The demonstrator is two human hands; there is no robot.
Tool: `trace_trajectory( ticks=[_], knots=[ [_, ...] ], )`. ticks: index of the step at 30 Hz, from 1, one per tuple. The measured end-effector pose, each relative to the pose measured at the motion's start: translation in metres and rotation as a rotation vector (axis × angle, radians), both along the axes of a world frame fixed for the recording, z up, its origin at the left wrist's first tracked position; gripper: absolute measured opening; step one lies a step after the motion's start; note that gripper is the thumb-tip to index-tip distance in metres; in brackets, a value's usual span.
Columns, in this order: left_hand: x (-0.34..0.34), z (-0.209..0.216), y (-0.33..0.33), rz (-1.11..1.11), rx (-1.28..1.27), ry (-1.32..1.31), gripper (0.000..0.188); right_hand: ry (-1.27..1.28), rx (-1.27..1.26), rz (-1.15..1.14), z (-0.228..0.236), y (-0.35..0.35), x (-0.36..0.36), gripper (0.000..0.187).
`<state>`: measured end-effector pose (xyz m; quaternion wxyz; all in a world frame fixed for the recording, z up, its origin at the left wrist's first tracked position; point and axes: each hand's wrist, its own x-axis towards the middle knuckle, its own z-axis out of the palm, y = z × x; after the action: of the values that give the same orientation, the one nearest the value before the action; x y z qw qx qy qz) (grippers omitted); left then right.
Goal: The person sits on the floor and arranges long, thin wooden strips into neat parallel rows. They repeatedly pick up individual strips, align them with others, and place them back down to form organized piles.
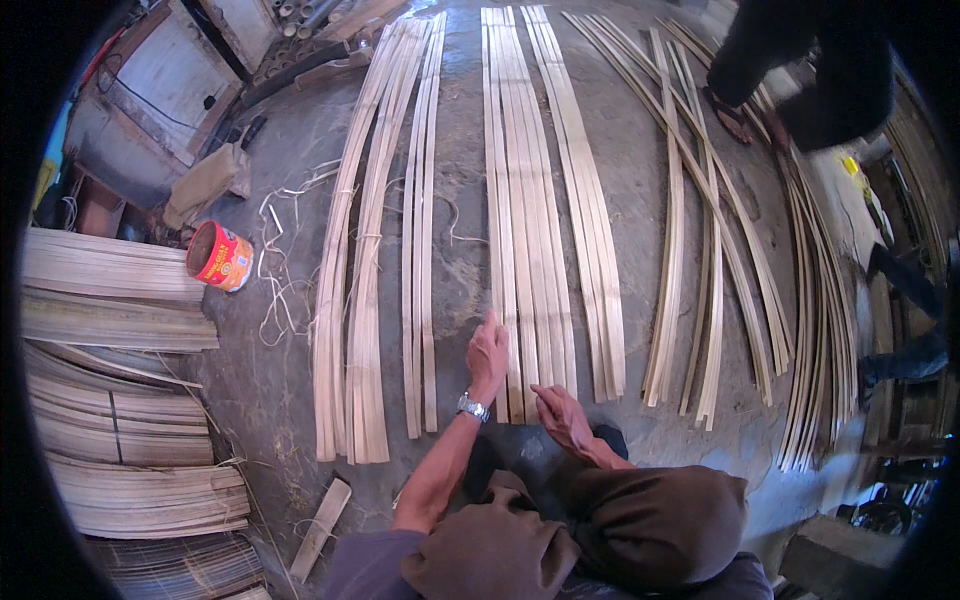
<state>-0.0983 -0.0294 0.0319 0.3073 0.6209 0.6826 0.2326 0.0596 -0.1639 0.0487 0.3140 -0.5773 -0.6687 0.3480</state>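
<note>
Long pale bamboo strips (pixel 530 230) lie side by side on the floor in front of me, running away from my knees. My left hand (pixel 488 358), with a metal watch at the wrist, rests along the left edge of this middle group, its index finger stretched forward. At the near ends of the same strips is my right hand (pixel 566 418), its index finger reaching left to them and its other fingers partly hidden. Neither hand visibly grips a strip. Another narrow group of strips (pixel 585 220) lies just to the right.
More bamboo strips (pixel 368 270) lie on the left; crossed ones (pixel 700 190) lie on the right. Stacked slats (pixel 140 420) and a red tin (pixel 218 257) stand far left. A wood piece (pixel 321 528) lies near me. Another person's foot (pixel 730 115) is at far right.
</note>
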Motion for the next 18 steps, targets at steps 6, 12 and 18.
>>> trace_trajectory(
  ticks=[6,12,18],
  knots=[
    [-0.016,0.003,-0.017,0.071,0.164,0.073,0.05,0.049,-0.028,0.013,0.0,0.001,-0.001,0.03],
    [-0.07,0.008,-0.024,0.276,0.181,0.465,0.046,0.016,-0.071,0.012,0.001,0.002,0.001,0.03],
    [-0.082,0.001,-0.024,0.226,0.214,0.557,0.041,0.06,-0.061,0.025,-0.004,0.001,-0.002,0.028]
  ],
)
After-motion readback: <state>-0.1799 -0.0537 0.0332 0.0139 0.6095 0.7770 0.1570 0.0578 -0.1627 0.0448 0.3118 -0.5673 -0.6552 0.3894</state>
